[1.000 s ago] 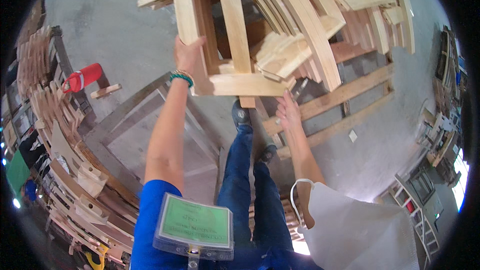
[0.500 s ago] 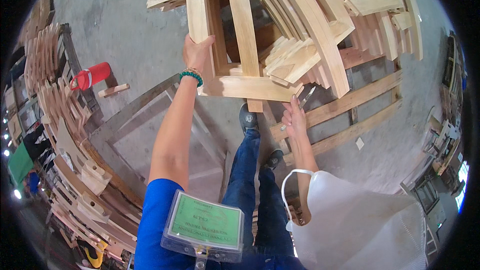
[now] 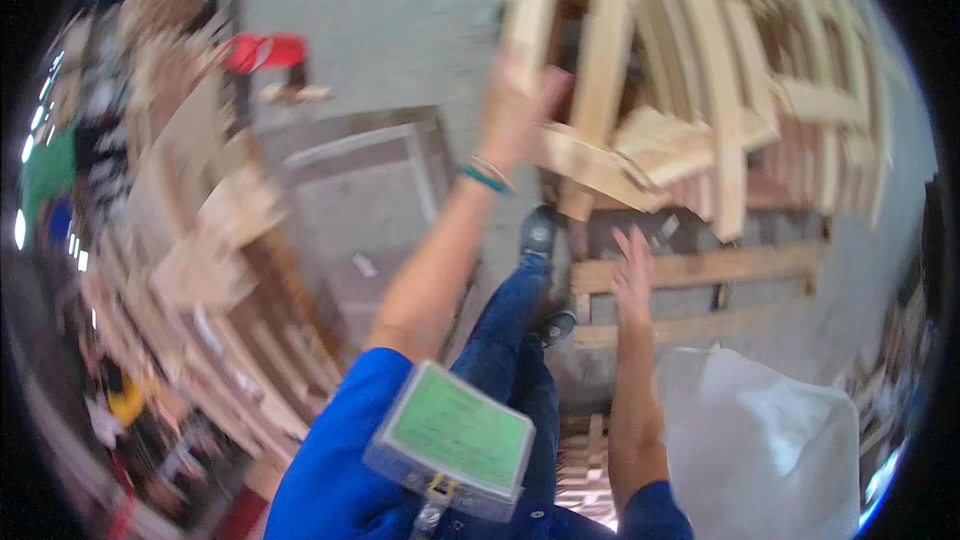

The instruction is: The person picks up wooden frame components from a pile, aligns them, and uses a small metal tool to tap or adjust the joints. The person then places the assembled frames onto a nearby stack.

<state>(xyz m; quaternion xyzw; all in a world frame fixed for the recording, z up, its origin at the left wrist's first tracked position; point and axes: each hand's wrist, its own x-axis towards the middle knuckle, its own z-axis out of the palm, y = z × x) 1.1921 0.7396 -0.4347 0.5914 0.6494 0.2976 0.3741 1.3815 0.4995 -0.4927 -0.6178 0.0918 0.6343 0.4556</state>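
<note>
Grey floor surrounds the wooden frame, clasped at one bar by the left hand beside stacked curved pieces; blur obscures the grip of the right hand, and one-sided support could let the frame tip.

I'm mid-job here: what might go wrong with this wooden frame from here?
1. Only the left hand appears to grip the wooden frame; the right hand is apart from it, so the frame could twist or tip.
2. One shoe shows close to the frame's lower end; a slip might land on it.
3. Curved wooden pieces stand closely beside the frame, so a swing could knock them.
</note>
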